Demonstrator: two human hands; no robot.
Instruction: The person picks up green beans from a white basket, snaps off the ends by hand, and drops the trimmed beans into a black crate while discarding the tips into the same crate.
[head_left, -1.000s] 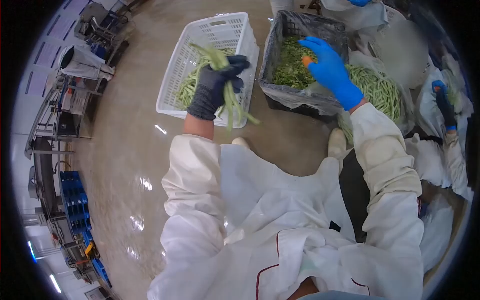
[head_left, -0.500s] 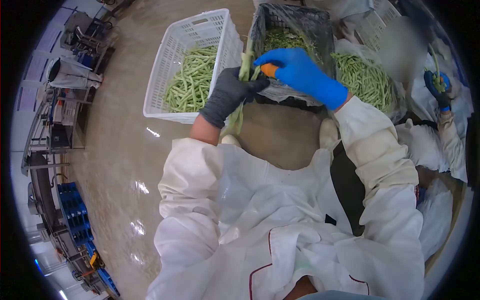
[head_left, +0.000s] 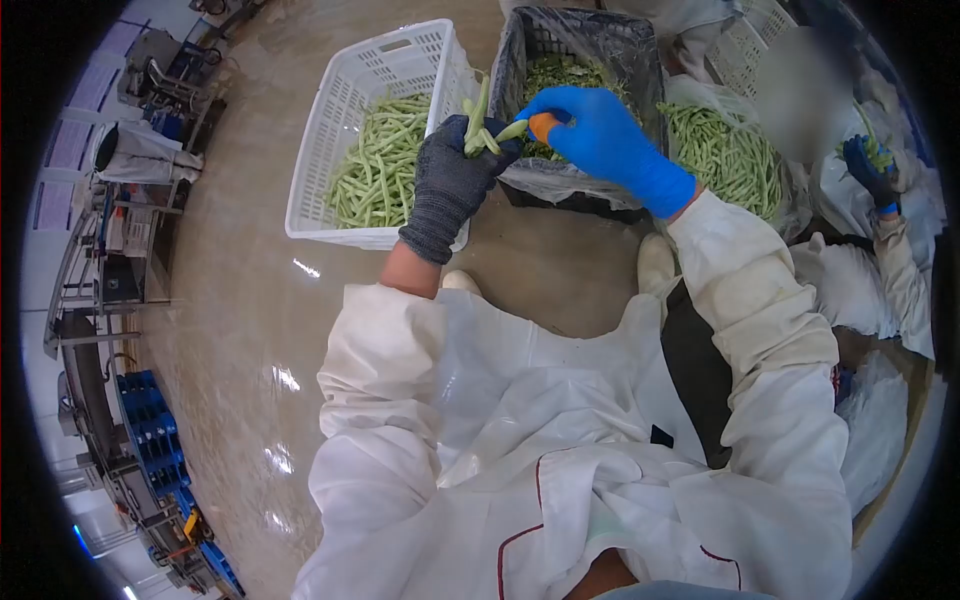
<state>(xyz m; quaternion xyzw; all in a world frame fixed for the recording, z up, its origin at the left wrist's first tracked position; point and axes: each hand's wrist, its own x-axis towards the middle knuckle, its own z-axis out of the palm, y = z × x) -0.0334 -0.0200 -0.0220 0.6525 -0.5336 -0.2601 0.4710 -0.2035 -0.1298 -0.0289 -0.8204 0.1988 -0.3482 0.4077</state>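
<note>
A left hand (head_left: pixel 455 165) in a grey knitted glove was closed around a few pale green beans (head_left: pixel 481 108), apparently steadying them with their ends left sticking out. A right hand (head_left: pixel 605 135) in smooth blue curled in close, its orange tip (head_left: pixel 543 126) at one bean's end; whether it pinched could not be told. Just beyond, a perforated white crate (head_left: pixel 322 125) held a heap (head_left: pixel 385 160) of slender, loose beans, seemingly placed for easy reach. Beside it stood a dark crate (head_left: pixel 511 70), perhaps lined with wrinkled film (head_left: pixel 560 180) to keep leafy scraps (head_left: pixel 565 74) in. The wet floor (head_left: pixel 240 330) shone.
</note>
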